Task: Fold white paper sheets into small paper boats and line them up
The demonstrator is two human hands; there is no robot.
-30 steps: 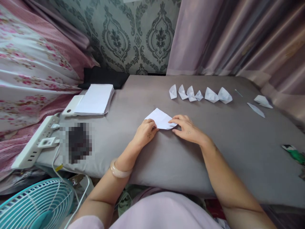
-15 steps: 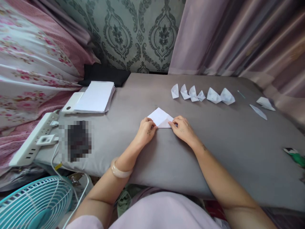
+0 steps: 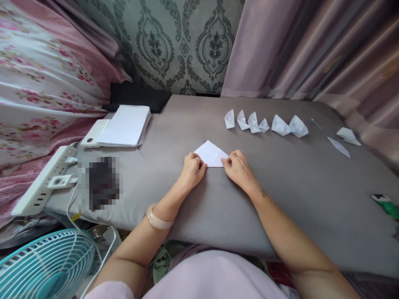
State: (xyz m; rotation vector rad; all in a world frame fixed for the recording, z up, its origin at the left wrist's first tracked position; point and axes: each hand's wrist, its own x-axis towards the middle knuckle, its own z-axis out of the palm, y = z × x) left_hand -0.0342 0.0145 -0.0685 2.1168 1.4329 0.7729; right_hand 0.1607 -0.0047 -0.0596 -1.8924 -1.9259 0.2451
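Note:
A white sheet of paper folded into a triangle (image 3: 212, 154) lies on the grey-covered surface in front of me, its point facing away. My left hand (image 3: 193, 167) pinches the paper's left corner between thumb and fingers. At the right corner, my right hand (image 3: 236, 166) grips the paper, its thumb resting on top near the lower edge. Both hands partly cover the corners. Farther back on the right stands a row of several folded paper boats (image 3: 280, 125), apart from my hands.
To the left are a stack of white paper (image 3: 124, 125), a power strip (image 3: 43, 182) and a blurred-out dark object (image 3: 104, 182). A teal fan (image 3: 51, 265) stands at the lower left. Folded paper pieces (image 3: 348, 135) and a green item (image 3: 386, 204) lie at the right.
The raised flap at the paper's right side now lies flatter, and the right hand has shifted slightly at that corner. The left hand keeps its hold.

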